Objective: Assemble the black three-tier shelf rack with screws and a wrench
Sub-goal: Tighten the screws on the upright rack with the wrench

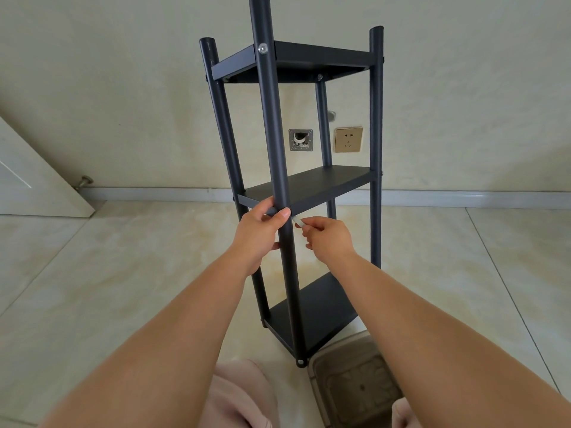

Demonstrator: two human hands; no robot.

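the black shelf rack [296,186] stands upright on the tiled floor [92,273], near the cream wall [123,88], with all three tiers seated between its four posts. the nearest post [272,134] runs up the middle of the view, and a silver screw head [263,48] shows on it at the top tier; another silver fitting [300,362] shows at its foot. the left hand [258,234] has its grip curled round that near post at the level of the middle shelf [315,186], thumb on the post's front. the right hand [329,239] sits just beside the post on its other side, its grip narrow, pinching a small silvery tool [298,221] whose tip points at the post where the middle tier meets it; the tool's kind is too small to tell. behind the rack, a gold wall socket [348,139] and an open wall box [300,139] sit on the wall. a brown mat [355,381] lies by the rack's foot.
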